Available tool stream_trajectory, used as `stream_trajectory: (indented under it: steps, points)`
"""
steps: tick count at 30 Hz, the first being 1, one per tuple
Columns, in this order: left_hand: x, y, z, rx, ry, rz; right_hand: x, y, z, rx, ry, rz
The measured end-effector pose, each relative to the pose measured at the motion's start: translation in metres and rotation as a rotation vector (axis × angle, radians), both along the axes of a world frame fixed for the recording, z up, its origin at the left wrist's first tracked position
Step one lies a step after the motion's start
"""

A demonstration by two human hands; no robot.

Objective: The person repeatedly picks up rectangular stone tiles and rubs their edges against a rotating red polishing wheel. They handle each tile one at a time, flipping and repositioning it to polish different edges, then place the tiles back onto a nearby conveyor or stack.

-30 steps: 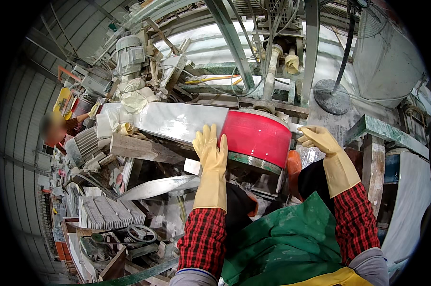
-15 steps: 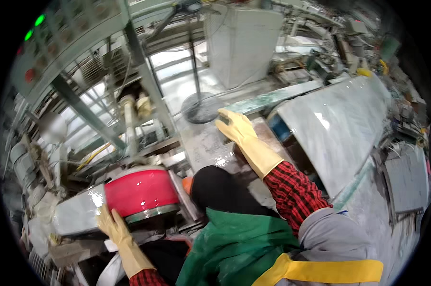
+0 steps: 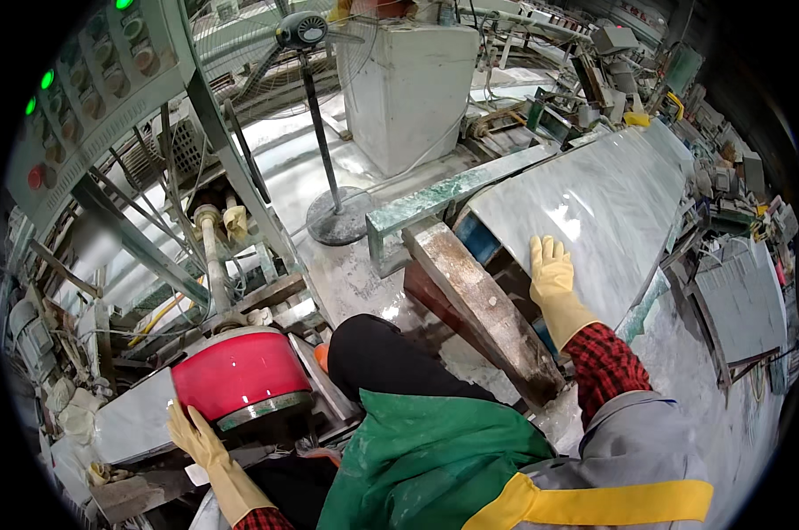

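Note:
My right hand [image 3: 554, 278], in a cream rubber glove, lies with fingers outstretched at the left edge of a glossy white-grey slab [image 3: 607, 208]. My left hand [image 3: 201, 439], gloved the same way, has its fingers extended at the front edge of a pale slab [image 3: 139, 415], beside a shiny red curved band [image 3: 245, 375] on a machine. The tips of the left fingers touch or nearly touch that edge; I cannot tell which. Nothing shows inside either hand.
A rusty, worn beam [image 3: 479, 296] slants between my legs and the white-grey slab, meeting a green-stained rail [image 3: 461, 190]. Ahead stands a pedestal fan on a round base [image 3: 339, 216], near a whitish block [image 3: 408, 97]. A control panel [image 3: 90, 88] with lit green lamps is at upper left.
My right hand has swung right, from above the floor by the fan base to the white-grey slab. My left hand stays beside the red band. The whole view has shifted slightly.

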State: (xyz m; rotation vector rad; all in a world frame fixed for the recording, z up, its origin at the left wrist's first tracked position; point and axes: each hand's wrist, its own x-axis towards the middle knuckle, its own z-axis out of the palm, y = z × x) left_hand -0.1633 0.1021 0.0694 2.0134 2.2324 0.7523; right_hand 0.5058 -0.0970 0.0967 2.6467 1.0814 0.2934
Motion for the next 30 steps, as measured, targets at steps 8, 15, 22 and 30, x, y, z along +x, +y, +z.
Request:
stream_trajectory:
  steps: [8,15,22,30]
  points:
    - [0.003,0.002,-0.006,0.044,0.024,-0.025,0.153,-0.041,0.095,0.278,0.682,0.060]
    - [0.002,-0.001,-0.003,0.008,0.053,0.006,0.195,-0.050,0.087,0.416,0.512,-0.128]
    - [-0.003,-0.001,-0.004,-0.034,0.052,-0.008,0.189,-0.047,0.086,0.409,0.506,-0.170]
    - [-0.002,-0.002,-0.004,-0.045,0.036,0.007,0.185,-0.045,0.093,0.403,0.497,-0.158]
